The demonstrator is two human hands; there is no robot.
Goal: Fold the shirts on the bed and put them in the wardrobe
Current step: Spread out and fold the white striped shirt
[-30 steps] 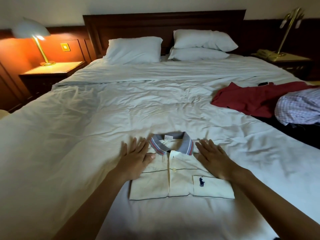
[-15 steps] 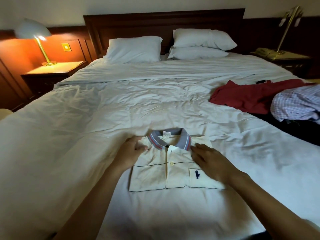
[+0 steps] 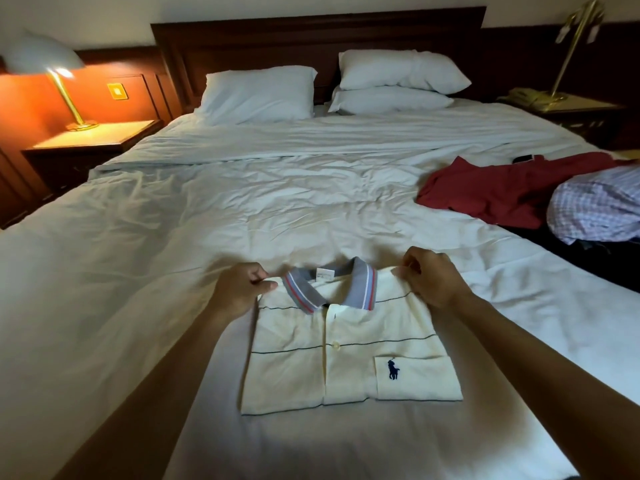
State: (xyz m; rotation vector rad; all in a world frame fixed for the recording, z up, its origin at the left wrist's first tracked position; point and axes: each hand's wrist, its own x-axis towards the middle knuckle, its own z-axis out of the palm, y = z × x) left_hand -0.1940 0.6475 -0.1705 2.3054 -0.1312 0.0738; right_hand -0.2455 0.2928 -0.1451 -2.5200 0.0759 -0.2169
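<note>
A folded cream polo shirt with a grey striped collar and a dark logo on its pocket lies on the white bed in front of me. My left hand pinches the shirt's top left shoulder corner. At the top right shoulder corner, my right hand pinches the fabric as well. A crumpled red shirt and a checked shirt lie unfolded at the bed's right side. No wardrobe is in view.
Three white pillows rest against the dark headboard. A lit lamp stands on the left nightstand, a brass lamp and a telephone on the right one. A small dark device lies on the bed beyond the red shirt, dark cloth beneath the checked one.
Both hands went from lying flat on the shirt's sides to pinching its top shoulder corners. The view has moved closer to the shirt.
</note>
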